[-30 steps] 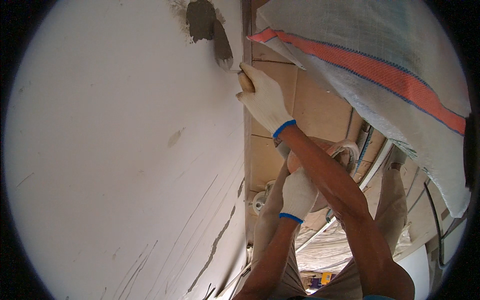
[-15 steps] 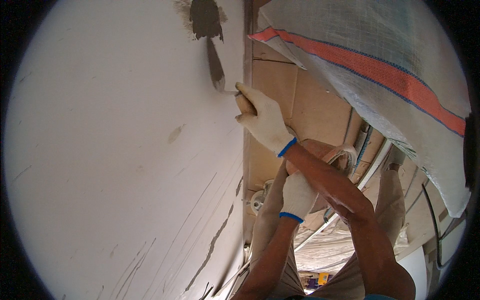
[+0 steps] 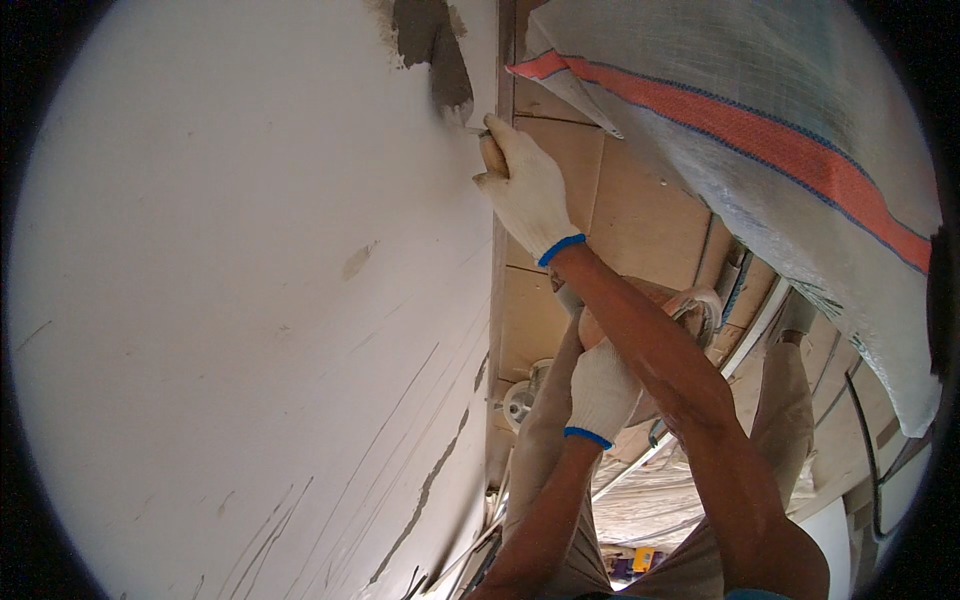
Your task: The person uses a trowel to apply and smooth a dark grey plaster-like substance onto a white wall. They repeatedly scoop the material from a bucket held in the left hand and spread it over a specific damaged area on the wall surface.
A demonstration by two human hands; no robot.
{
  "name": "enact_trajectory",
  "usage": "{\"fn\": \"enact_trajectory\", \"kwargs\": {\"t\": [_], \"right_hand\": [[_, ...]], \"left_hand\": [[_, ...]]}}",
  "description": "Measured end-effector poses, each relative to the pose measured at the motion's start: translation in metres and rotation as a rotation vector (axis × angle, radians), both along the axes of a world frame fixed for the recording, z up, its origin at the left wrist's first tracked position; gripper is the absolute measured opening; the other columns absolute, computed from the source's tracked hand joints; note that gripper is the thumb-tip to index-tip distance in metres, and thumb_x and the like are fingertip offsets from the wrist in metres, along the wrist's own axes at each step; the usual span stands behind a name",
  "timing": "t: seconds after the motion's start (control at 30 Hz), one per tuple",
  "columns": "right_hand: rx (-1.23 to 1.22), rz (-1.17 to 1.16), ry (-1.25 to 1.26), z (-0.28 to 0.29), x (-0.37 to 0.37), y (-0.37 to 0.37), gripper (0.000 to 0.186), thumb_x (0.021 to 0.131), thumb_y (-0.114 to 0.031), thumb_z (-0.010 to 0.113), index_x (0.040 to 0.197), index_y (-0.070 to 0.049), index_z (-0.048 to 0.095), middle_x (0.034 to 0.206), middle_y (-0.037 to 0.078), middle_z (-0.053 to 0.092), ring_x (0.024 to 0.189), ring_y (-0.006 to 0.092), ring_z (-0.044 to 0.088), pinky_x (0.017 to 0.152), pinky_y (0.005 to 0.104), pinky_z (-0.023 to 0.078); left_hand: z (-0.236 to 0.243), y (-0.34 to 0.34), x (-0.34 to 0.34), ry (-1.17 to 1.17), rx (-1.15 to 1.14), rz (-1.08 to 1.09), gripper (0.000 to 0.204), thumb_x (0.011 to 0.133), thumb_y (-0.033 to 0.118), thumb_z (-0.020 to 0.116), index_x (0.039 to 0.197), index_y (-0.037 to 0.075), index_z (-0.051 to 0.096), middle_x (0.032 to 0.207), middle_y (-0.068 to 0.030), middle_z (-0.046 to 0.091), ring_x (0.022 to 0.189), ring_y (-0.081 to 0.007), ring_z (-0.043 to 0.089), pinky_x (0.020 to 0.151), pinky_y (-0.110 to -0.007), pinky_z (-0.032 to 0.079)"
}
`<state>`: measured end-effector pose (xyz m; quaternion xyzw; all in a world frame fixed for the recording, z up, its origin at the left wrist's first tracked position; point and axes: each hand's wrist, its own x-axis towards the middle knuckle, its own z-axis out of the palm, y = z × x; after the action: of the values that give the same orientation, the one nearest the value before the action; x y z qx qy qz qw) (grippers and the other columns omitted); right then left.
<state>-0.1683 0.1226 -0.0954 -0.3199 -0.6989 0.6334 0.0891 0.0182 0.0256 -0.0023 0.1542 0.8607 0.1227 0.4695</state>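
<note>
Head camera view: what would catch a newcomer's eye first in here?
Probably the big pale sack with its bright red stripe, filling the upper right. Next, the dark grey patch near the top of the white wall, where the gloved right hand holds a trowel with its blade at the patch's lower edge.
</note>
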Motion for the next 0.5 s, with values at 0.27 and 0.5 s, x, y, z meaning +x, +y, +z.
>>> {"fn": "enact_trajectory", "kwargs": {"t": [0.27, 0.5], "right_hand": [[-0.112, -0.006, 0.019, -0.011, 0.019, -0.009, 0.072, 0.078, -0.007, 0.078, 0.146, -0.003, 0.057, 0.123, 0.022, 0.067, 0.113, 0.0369, 0.067, 0.097, 0.0404, 0.052], [-0.208, -0.022, -0.031, -0.003, 0.022, -0.004, 0.073, 0.077, -0.008, 0.079, 0.146, -0.001, 0.057, 0.128, 0.025, 0.068, 0.117, 0.0398, 0.068, 0.099, 0.0414, 0.053]], "left_hand": [[0.003, 0.001, -0.005, -0.021, -0.009, -0.02, 0.023, 0.092, 0.025, 0.068, 0.089, 0.003, 0.075, 0.087, -0.0216, 0.075, 0.083, -0.0409, 0.073, 0.071, -0.05, 0.057], [-0.005, -0.007, 0.003, 0.034, 0.001, -0.085, 0.022, 0.091, 0.025, 0.068, 0.091, 0.005, 0.076, 0.087, -0.0203, 0.075, 0.081, -0.0402, 0.073, 0.071, -0.049, 0.058]]}}
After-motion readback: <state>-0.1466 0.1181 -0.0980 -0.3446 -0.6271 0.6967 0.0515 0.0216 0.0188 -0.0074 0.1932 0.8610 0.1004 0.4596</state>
